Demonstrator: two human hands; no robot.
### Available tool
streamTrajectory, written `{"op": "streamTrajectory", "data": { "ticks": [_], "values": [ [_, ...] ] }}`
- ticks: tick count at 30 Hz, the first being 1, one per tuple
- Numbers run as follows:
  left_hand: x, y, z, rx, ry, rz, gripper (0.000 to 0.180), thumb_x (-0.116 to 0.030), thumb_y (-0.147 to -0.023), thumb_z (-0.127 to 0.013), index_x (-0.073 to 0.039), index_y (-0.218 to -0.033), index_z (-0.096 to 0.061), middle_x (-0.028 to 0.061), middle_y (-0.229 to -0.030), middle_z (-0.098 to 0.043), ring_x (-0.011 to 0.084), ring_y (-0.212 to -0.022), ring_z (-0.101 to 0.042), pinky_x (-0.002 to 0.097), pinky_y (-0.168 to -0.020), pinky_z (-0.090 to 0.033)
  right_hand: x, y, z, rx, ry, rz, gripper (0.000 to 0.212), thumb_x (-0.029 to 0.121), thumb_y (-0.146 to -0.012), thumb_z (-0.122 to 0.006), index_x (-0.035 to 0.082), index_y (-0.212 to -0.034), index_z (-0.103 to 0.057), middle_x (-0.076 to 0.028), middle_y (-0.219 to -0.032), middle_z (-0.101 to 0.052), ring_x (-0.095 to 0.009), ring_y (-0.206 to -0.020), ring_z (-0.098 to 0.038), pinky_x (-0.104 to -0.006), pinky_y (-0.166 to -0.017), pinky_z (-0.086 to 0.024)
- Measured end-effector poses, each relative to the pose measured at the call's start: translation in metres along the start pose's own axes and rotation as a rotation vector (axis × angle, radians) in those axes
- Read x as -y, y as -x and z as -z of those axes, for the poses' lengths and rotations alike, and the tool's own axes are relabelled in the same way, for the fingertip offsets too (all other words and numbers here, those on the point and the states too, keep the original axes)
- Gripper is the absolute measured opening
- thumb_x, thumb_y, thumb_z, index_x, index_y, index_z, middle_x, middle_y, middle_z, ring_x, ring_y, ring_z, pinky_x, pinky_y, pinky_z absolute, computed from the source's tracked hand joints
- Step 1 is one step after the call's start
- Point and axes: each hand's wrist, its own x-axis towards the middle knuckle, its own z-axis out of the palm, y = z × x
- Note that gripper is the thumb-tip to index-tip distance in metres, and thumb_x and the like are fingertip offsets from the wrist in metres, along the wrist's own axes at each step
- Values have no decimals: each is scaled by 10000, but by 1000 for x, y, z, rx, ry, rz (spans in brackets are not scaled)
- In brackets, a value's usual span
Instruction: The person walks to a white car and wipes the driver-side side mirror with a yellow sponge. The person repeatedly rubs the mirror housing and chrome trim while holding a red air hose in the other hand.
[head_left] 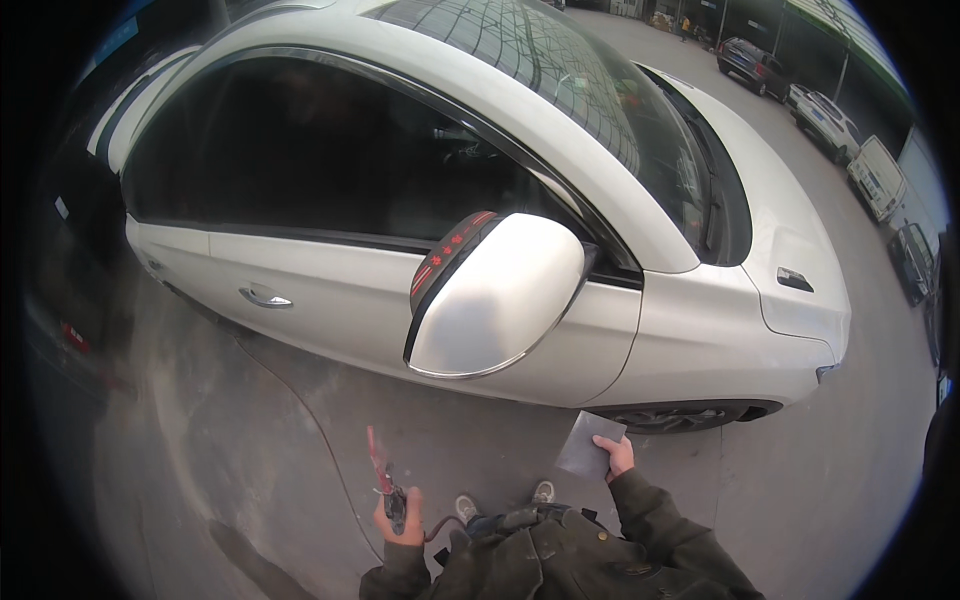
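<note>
My left hand (408, 522) is wrapped round an air blow gun (396, 506) with a dark body and a red nozzle that points away from me. A reddish-brown air hose (440, 526) runs from it toward my body. In my right hand (620, 456) is a flat grey rectangular sheet (588, 446), gripped at its right edge with the thumb on top. Both hands are held in front of me, short of a white car (370, 285). Its side mirror (505, 290), white with a black-and-red strip, juts out between and beyond them.
A thin hose (318, 420) trails over the grey floor (500, 445) on the left. The car's front wheel (670, 416) lies just past the sheet. A dark vehicle (75, 250) stands at the far left, and several parked vehicles (825, 120) line the far right.
</note>
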Motion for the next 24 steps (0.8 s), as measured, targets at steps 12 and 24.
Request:
{"op": "streamTrajectory", "data": {
  "ticks": [12,24],
  "values": [
    [28,-30,22,168,-51,-18,169,-173,-1009,-744,-28,-947,-683,4,-689,-611,82,-598,-554,288,-562,-433,112,49,-68,109,360,579,559,-75,-880,-642,-40,-1438,-637,-138,-1365,-717,-239,-1237,-679,-370,-1093,-518],
    [71,-18,-9,403,-112,-5,265,-246,-992,-795,-38,-924,-645,26,-721,-585,122,-668,-522,343,-617,-442,256,94,-206,244,1332,1677,615,-17,-811,-730,37,-1419,-661,-140,-1493,-654,-318,-1328,-643,-431,-1077,-513]
  ]
}}
